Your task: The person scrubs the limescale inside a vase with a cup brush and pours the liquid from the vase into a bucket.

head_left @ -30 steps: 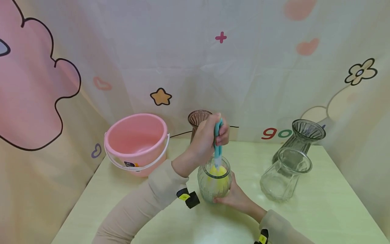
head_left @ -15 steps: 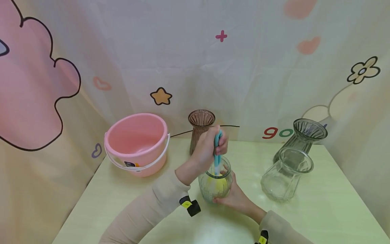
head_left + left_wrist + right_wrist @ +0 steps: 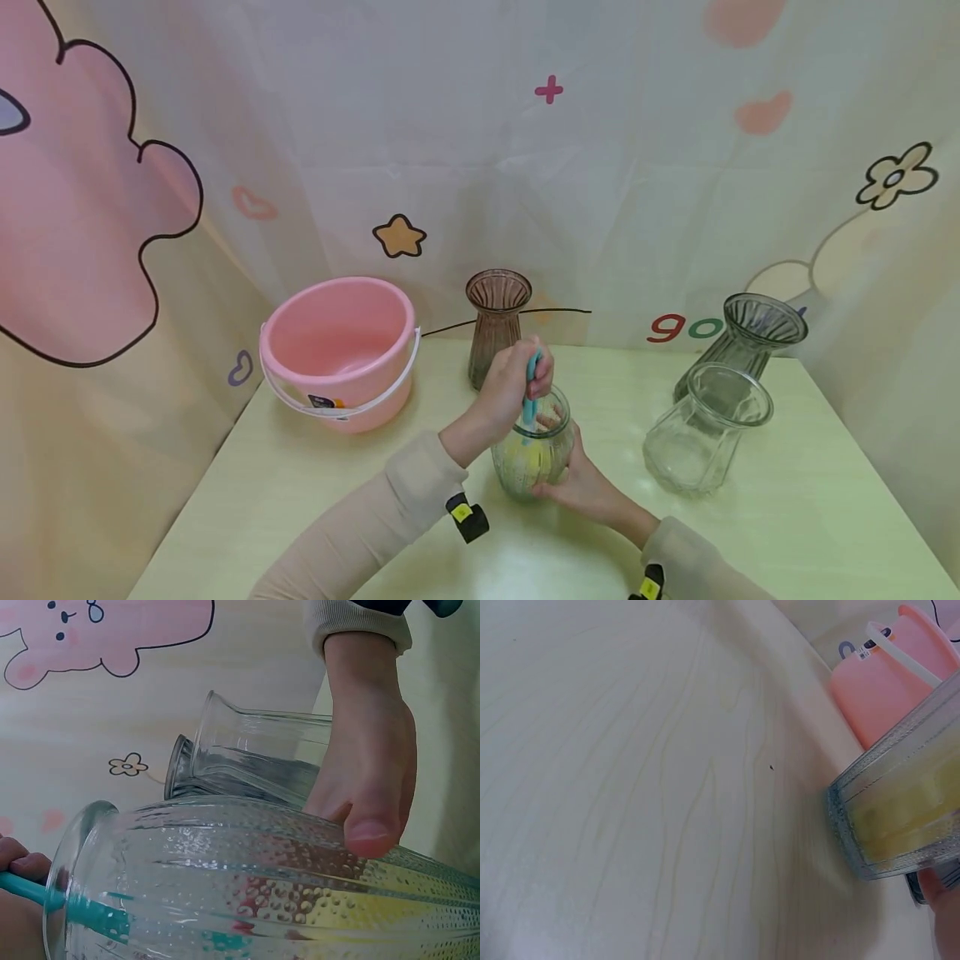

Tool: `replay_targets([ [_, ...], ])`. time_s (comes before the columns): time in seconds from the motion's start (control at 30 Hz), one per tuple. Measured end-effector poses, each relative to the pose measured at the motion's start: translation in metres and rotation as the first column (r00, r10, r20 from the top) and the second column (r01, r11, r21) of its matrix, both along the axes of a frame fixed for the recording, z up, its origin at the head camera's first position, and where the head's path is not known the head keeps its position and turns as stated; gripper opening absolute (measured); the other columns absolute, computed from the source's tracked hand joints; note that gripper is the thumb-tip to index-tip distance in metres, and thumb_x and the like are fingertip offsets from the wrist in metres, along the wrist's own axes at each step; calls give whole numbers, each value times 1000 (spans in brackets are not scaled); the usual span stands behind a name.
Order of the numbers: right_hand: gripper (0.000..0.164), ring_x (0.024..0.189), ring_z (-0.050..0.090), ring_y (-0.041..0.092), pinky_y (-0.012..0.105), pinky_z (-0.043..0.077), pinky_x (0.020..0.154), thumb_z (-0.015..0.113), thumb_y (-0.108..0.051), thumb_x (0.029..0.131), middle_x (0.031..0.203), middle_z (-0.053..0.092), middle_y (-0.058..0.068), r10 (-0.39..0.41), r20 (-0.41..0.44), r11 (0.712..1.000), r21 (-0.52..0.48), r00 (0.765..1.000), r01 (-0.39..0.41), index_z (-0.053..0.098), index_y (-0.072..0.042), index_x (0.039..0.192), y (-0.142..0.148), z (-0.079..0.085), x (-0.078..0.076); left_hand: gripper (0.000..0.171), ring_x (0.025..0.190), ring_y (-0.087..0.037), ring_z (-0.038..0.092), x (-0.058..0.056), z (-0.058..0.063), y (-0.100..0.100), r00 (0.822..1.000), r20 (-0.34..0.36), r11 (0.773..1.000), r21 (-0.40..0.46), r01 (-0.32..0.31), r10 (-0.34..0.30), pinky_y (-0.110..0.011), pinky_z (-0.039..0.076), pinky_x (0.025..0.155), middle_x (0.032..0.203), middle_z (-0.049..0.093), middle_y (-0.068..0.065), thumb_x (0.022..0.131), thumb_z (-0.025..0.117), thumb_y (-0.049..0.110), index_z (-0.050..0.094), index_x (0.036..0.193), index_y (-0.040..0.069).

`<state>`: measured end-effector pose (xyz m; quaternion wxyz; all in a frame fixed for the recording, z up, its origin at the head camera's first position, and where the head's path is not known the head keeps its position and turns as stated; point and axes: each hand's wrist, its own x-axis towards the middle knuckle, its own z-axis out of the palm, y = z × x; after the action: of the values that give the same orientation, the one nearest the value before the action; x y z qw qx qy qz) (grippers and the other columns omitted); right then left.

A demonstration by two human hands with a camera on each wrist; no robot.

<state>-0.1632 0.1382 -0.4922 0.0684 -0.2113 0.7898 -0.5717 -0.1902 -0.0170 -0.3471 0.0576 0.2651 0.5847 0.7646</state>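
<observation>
My left hand [image 3: 504, 385] grips the teal handle of a sponge brush [image 3: 530, 408] from above. Its yellow head [image 3: 904, 817] is down inside a clear ribbed glass jar [image 3: 517, 471], showing through the dimpled wall. My right hand [image 3: 585, 483] holds the jar from the right, low on its side; its thumb [image 3: 373, 834] lies against the glass in the left wrist view. In that view the curled left fingers [image 3: 26, 862] appear at the left edge, around the handle. The jar stands close to upright, with its base near the tabletop.
A pink bucket [image 3: 390, 404] with a white handle stands left. Behind the jar is a brownish ribbed glass vase [image 3: 497, 329]. On the right, a clear glass vase [image 3: 686, 450] stands before a leaning-looking grey one [image 3: 750, 342]. A printed curtain [image 3: 637, 167] backs the table [image 3: 360, 492].
My left hand has moved down with the sponge brush, so the yellow head sits deeper in the jar. The brown vase behind has come into fuller view. My right hand keeps its hold.
</observation>
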Motion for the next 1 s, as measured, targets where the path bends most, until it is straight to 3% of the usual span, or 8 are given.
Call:
replay_targets([
  [0.2,109,128,35,31,53,23,104,79,-18,70,143,33,15,-13,10,1000,2,1000,13,-1,-16,144,1,1,-2,39,49,-11,30,1,6,0,1000,13,1000,-7,-5,5,-24,27,51,56,32,2,95,27,28,33,65,6],
  [0.33,108,128,36,31,54,22,105,80,-17,69,142,35,14,-5,-1,1000,-6,1000,5,2,-18,144,1,1,-3,39,48,-10,29,2,19,1,1000,28,1000,20,-1,1,-23,26,50,54,32,3,95,28,29,33,63,7],
  [0.47,105,128,37,33,56,25,102,79,-17,70,143,31,17,1,-19,1000,-10,1000,-2,4,-21,143,1,0,-4,38,46,-9,28,5,43,0,998,51,996,83,39,-44,-22,24,48,52,32,4,94,29,28,33,61,9],
  [0.6,105,127,37,35,56,27,100,79,-16,71,144,31,16,11,-12,999,-30,1000,-12,4,-23,144,1,1,-4,37,45,-9,28,8,71,-1,997,26,991,111,75,-78,-22,23,47,51,32,4,94,29,27,33,61,10],
  [0.73,105,127,38,36,57,26,102,79,-18,70,139,39,13,-9,20,1000,-10,1000,10,3,-21,142,2,2,-3,38,45,-10,27,7,94,-2,997,-14,990,120,80,-79,-24,23,47,51,31,4,95,28,25,34,61,10],
  [1.0,105,127,38,37,58,27,101,80,-18,68,139,39,13,-24,64,1000,-3,998,24,5,-21,141,1,2,-2,38,43,-12,24,1,141,-12,995,-65,979,183,86,-75,-25,19,45,48,29,4,95,24,23,33,60,11],
])
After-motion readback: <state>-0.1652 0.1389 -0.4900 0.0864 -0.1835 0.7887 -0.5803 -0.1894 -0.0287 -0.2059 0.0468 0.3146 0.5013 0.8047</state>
